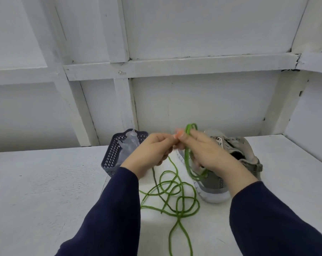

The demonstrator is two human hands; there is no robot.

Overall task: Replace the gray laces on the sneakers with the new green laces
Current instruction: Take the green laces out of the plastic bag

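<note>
My left hand (149, 154): fingers curled, pinching the green lace (178, 213) at my fingertips.
My right hand (210, 154): closed round a bunch of lace loops; they stick up above my fingers and hang below.
Rest of the lace: loose tangled loops on the white table (45, 182), below my hands.
Sneaker (239, 150): gray, white sole, on the table behind my right hand, partly hidden.
Basket (110, 156): dark lattice, just left of my left hand.
</note>
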